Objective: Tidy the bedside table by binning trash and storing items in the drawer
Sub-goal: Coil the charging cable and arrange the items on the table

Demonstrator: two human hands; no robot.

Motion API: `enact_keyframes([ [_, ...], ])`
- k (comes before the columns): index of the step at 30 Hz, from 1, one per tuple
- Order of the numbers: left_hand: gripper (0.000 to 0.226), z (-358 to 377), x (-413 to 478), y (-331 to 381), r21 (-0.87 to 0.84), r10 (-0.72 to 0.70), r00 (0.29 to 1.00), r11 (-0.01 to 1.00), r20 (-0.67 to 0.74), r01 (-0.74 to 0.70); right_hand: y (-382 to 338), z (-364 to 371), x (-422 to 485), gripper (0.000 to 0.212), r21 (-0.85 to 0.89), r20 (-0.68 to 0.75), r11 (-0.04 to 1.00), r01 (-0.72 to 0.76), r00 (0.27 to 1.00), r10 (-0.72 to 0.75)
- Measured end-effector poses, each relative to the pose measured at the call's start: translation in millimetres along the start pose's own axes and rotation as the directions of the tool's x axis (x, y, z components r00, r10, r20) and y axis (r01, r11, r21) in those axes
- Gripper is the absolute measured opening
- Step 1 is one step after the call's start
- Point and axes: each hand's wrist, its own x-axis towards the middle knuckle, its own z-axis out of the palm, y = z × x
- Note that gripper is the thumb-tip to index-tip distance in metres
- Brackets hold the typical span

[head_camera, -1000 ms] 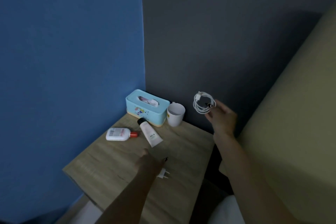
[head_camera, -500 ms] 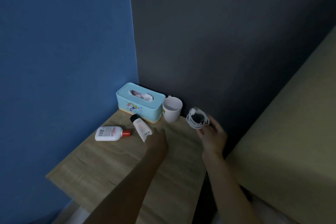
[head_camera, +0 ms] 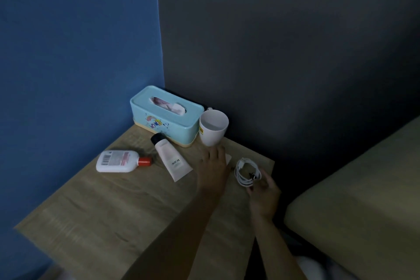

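On the wooden bedside table (head_camera: 113, 200), my left hand (head_camera: 212, 168) lies palm down just in front of a white cup (head_camera: 213, 129). Its fingers are curled over a small white charger plug (head_camera: 228, 158), of which only a corner shows. My right hand (head_camera: 264, 195) pinches a coiled white cable (head_camera: 246, 173) low over the table's right edge. A white bottle with a red cap (head_camera: 118, 161) and a white tube with a black cap (head_camera: 172, 161) lie flat to the left of my hands.
A light-blue tissue box (head_camera: 166, 118) stands in the back corner beside the cup. Blue and dark grey walls close off the left and back. A bed (head_camera: 363, 200) runs along the right. No drawer or bin is in view.
My left hand moved from the table's front toward the cup, and the plug no longer lies where it was. My right hand lowered the coiled cable from mid-air to just above the tabletop.
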Motion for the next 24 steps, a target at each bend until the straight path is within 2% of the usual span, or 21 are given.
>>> enact_keyframes([
  [3, 0.065, 6.8, -6.0, -4.0, -0.07, -0.015, 0.999, 0.997, -0.046, 0.012, 8.1, -7.2, 2.8, 0.031, -0.33, 0.063, 0.918, 0.219, 0.976, -0.21],
  [7, 0.073, 11.0, -15.6, -15.5, -0.169, -0.06, 0.996, 0.984, -0.067, 0.048, 15.5, -8.4, 1.7, 0.054, -0.65, 0.227, 0.636, 0.415, 0.905, -0.359],
  [8, 0.074, 11.1, -15.8, -18.8, -0.175, -0.048, 0.997, 0.984, -0.059, 0.037, 17.3, -7.8, 0.0, 0.061, -0.675, 0.265, 0.593, 0.439, 0.894, -0.361],
  [11, 0.076, 10.9, -11.4, -25.3, -0.159, 0.026, 0.999, 0.987, -0.026, -0.03, 24.8, -9.9, -1.1, 0.072, -0.7, 0.301, 0.552, 0.452, 0.888, -0.347],
  [13, 0.073, 12.1, -8.8, -28.7, -0.161, 0.036, 0.999, 0.986, -0.025, -0.04, 26.7, -9.7, 0.8, 0.071, -0.705, 0.288, 0.545, 0.453, 0.886, -0.363],
  [16, 0.067, 14.3, -6.7, -31.7, -0.15, 0.014, 0.999, 0.988, -0.043, -0.02, 25.4, -3.7, 3.4, 0.067, -0.716, 0.189, 0.585, 0.381, 0.912, -0.363],
  [18, 0.068, 15.7, -5.4, -31.7, -0.117, 0.029, 0.999, 0.993, -0.042, -0.034, 25.6, -2.0, 4.5, 0.065, -0.743, 0.141, 0.573, 0.347, 0.917, -0.373],
  [24, 0.066, 15.4, -6.7, -30.8, -0.128, 0.066, 0.994, 0.989, -0.082, -0.076, 30.9, -1.6, 9.5, 0.062, -0.825, 0.201, 0.435, 0.36, 0.907, -0.37],
])
